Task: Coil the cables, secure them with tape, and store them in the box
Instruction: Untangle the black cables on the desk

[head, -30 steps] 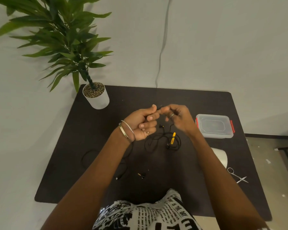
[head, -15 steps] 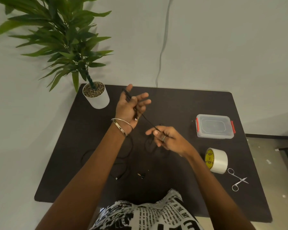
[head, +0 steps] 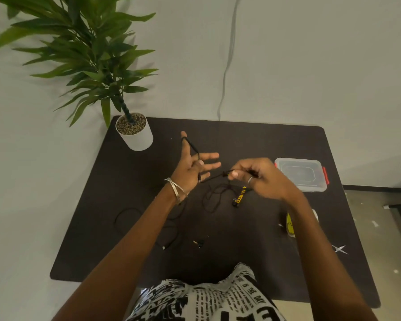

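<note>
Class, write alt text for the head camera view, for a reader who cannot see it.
A person's left hand, fingers spread, has a black cable looped over it while the right hand pinches the cable taut above a dark table. A lidded plastic box sits to the right.

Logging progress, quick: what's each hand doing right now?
Left hand: fingers spread open, black cable looped over the thumb and across the palm.
Right hand: closed, pinching the same cable.

Thin black cable (head: 212, 177) taut above dark table, loose loops beneath; lidded clear box (head: 301, 173) right.
</note>
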